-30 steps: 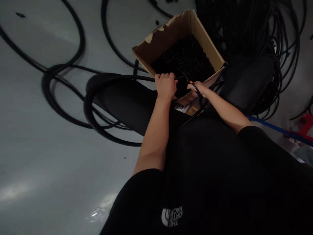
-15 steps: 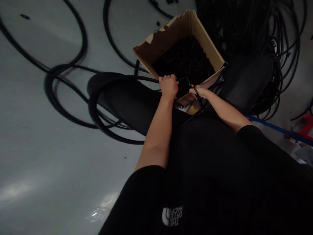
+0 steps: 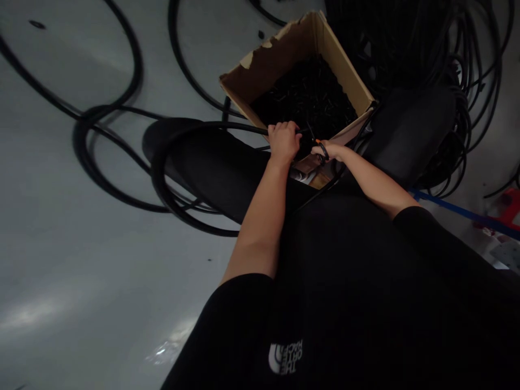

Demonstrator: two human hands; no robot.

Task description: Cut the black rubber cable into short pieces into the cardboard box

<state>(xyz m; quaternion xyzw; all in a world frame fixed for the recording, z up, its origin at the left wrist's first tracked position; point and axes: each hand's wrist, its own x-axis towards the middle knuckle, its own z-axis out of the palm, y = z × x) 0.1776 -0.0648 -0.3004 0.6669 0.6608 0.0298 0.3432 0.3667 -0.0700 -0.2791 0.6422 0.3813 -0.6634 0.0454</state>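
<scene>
My left hand (image 3: 283, 142) is closed around a thick black hose (image 3: 239, 126) near its end, over the near left edge of a cardboard box (image 3: 344, 65). To its right, my right hand (image 3: 330, 150) grips scissors (image 3: 322, 149) with black handles and a touch of orange. Their blades point up and left toward the end of the hose; whether they touch it is too dark to tell. Many short black pieces (image 3: 311, 97) lie inside the box, below and beyond both hands.
Loops of black hose (image 3: 156, 179) cross the grey floor (image 3: 101, 271) and my left leg. A big heap of coiled black hose (image 3: 467, 108) is at the upper right. A blue strip (image 3: 455, 208) and a red object (image 3: 509, 208) lie at the right edge.
My left hand and the hose in it have shifted slightly right, toward the scissors. The hose loop over my left leg has moved a little right too.
</scene>
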